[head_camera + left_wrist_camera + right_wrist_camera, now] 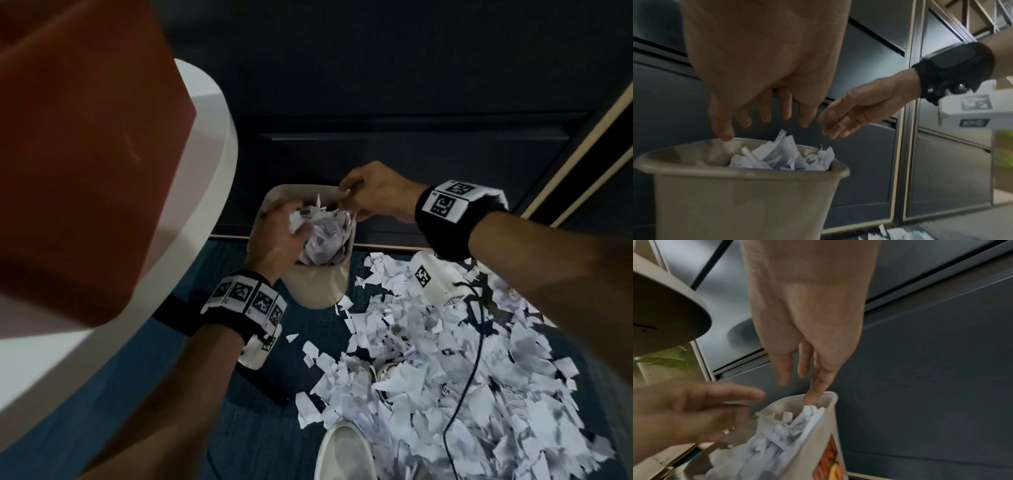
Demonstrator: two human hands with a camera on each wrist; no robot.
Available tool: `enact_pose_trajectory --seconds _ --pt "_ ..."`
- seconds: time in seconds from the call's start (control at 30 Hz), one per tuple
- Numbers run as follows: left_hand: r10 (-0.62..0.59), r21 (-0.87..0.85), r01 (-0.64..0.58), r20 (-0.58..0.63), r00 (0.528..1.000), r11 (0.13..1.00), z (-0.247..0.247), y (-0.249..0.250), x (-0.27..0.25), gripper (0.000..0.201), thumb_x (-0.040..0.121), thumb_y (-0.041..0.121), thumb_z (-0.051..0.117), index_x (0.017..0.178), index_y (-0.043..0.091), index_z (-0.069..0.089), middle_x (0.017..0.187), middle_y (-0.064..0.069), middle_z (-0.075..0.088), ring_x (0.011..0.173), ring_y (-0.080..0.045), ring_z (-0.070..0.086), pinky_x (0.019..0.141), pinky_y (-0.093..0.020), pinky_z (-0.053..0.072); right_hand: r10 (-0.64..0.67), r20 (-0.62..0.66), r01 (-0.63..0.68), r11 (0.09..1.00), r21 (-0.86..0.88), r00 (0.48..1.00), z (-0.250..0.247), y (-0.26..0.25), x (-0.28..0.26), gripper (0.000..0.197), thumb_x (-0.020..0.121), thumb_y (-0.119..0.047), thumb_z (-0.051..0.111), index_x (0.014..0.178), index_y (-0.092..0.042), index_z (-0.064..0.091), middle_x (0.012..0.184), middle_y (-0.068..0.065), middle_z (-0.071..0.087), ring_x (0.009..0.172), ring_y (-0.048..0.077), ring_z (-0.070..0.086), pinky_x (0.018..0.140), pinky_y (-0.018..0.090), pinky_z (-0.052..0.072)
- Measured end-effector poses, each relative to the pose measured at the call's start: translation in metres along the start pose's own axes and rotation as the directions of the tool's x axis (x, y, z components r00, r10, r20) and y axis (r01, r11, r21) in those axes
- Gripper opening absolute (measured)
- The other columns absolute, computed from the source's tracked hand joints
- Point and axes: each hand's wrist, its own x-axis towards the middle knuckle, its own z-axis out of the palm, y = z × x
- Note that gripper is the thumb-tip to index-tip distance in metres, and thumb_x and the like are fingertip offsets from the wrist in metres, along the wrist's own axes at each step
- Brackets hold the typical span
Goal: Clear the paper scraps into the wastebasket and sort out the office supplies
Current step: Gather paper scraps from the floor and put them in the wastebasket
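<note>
A beige wastebasket stands on the blue carpet against a dark cabinet, filled to the brim with white paper scraps. My left hand hovers over its near left side, fingers spread and pointing down, holding nothing. My right hand is over the far rim with straight fingers, one fingertip just inside the rim. A big pile of torn paper covers the floor to the right.
A white round table with a red-brown object on it overhangs at the left. The dark cabinet closes off the back. A black cable runs across the paper pile. My white shoe is at the pile's near edge.
</note>
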Motion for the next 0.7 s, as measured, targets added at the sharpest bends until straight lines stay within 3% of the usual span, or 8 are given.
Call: enact_pose_trajectory --seconds 0.07,0.17,0.2,0.27,0.33,0.43,0.57,0.7 --pt "0.030 0.190 -0.059 0.149 0.988 0.980 0.011 0.006 0.002 0.038 0.090 0.027 0.066 0.127 0.024 0.062 0.128 0.000 0.061 0.116 -0.022 0.057 0.094 -0.032 0.046 0.012 -0.018 -0.011 1.000 0.020 1.000 -0.007 0.009 -0.005 0.023 0.084 0.000 0.071 0.107 0.000 0.068 0.098 0.022 0.069 0.085 0.032 0.070 0.078 0.045 0.061" --pt "-0.114 0.319 -0.025 0.409 0.905 0.948 0.027 0.010 0.007 0.034 0.090 0.026 0.065 0.123 0.019 0.065 0.125 -0.004 0.064 0.114 -0.026 0.059 0.094 -0.032 0.047 0.029 -0.020 -0.028 0.999 0.028 0.999 -0.016 0.026 -0.015 0.015 0.085 -0.004 0.072 0.098 0.000 0.069 0.083 0.018 0.067 0.076 0.024 0.065 0.074 0.041 0.062" --pt "-0.149 0.340 -0.007 0.429 0.891 0.940 0.028 0.016 0.007 0.033 0.089 0.030 0.064 0.120 0.019 0.066 0.125 -0.005 0.064 0.113 -0.026 0.059 0.096 -0.035 0.047 0.031 -0.019 -0.031 0.999 0.031 0.999 -0.021 0.033 -0.019 0.014 0.085 -0.006 0.072 0.098 -0.001 0.069 0.082 0.016 0.067 0.075 0.022 0.065 0.072 0.039 0.062" --pt "-0.124 0.344 -0.003 0.348 0.929 0.939 0.030 0.029 0.009 0.029 0.090 0.032 0.061 0.115 0.019 0.067 0.126 -0.005 0.062 0.115 -0.028 0.057 0.098 -0.041 0.048 0.047 -0.022 -0.046 0.998 0.035 0.999 -0.032 0.049 -0.031 0.014 0.087 -0.008 0.073 0.099 -0.003 0.069 0.084 0.016 0.069 0.077 0.021 0.067 0.071 0.036 0.062" --pt "0.020 0.341 -0.093 0.210 0.977 0.935 0.033 0.052 0.007 0.027 0.092 0.023 0.061 0.117 0.018 0.068 0.128 -0.005 0.059 0.119 -0.028 0.055 0.101 -0.044 0.046 0.079 -0.024 -0.078 0.997 0.030 0.997 -0.044 0.069 -0.045 0.014 0.087 -0.009 0.072 0.100 -0.004 0.070 0.090 0.017 0.071 0.079 0.021 0.068 0.072 0.035 0.062" --pt "0.252 0.186 -0.265 0.090 0.963 0.946 0.046 0.091 -0.003 0.024 0.092 0.014 0.061 0.115 0.015 0.068 0.123 -0.003 0.058 0.111 -0.020 0.058 0.100 -0.034 0.047 0.153 -0.040 -0.150 0.987 0.057 0.987 -0.062 0.108 -0.064 0.010 0.088 -0.007 0.071 0.097 -0.002 0.071 0.088 0.017 0.070 0.078 0.021 0.067 0.078 0.043 0.061" --pt "0.320 0.075 -0.352 0.274 0.907 0.933 0.097 0.120 -0.019 0.017 0.091 0.017 0.061 0.105 0.018 0.070 0.109 -0.003 0.062 0.096 -0.022 0.063 0.088 -0.039 0.052 0.278 -0.053 -0.275 0.960 0.058 0.959 -0.077 0.173 -0.086 0.009 0.089 -0.003 0.068 0.094 0.004 0.070 0.087 0.022 0.068 0.077 0.025 0.064 0.075 0.042 0.059" --pt "0.141 0.120 -0.228 0.492 0.859 0.966 0.157 0.094 -0.024 0.026 0.092 0.026 0.063 0.117 0.018 0.066 0.123 -0.005 0.062 0.111 -0.024 0.061 0.092 -0.035 0.049 0.439 -0.074 -0.440 0.898 0.003 0.895 -0.080 0.241 -0.100 0.005 0.084 -0.002 0.072 0.080 -0.005 0.071 0.069 0.014 0.063 0.071 0.026 0.060 0.067 0.037 0.056"
